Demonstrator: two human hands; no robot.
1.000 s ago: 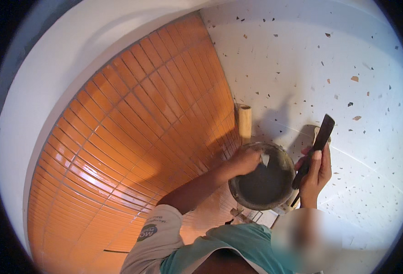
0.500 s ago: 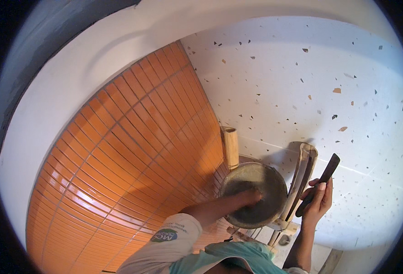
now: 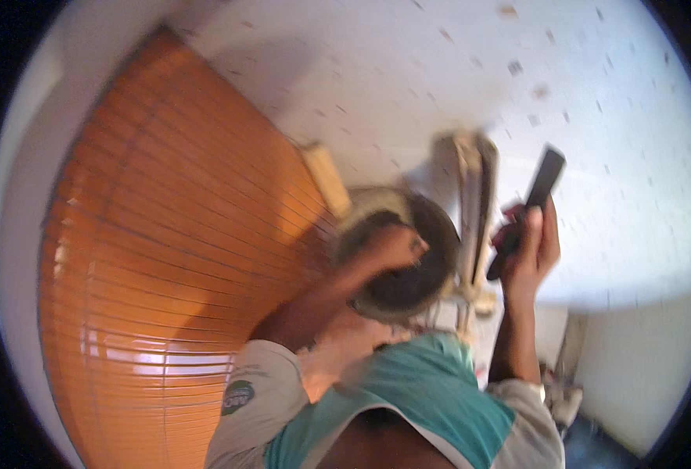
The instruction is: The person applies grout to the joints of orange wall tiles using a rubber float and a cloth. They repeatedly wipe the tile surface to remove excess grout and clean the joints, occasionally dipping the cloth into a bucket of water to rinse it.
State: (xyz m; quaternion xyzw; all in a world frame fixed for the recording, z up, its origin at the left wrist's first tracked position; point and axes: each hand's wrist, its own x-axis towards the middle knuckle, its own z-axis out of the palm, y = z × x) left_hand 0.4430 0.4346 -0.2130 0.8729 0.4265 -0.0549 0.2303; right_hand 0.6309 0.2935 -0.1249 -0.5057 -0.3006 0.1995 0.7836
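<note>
Round bowl (image 3: 439,270): dark inside, in front of the torso, beside the orange tiled wall (image 3: 173,227).
Left hand (image 3: 398,246): over the bowl's interior, fingers curled inward; blur, cannot tell whether they grip anything.
Right hand (image 3: 531,244): right of the bowl, fingers closed around a dark flat tool (image 3: 547,176), which tilts with its upper end to the right.
Bamboo pole (image 3: 472,219): split lengthwise, between bowl and right hand.
Short bamboo piece (image 3: 327,180): near the bowl's far-left rim.
</note>
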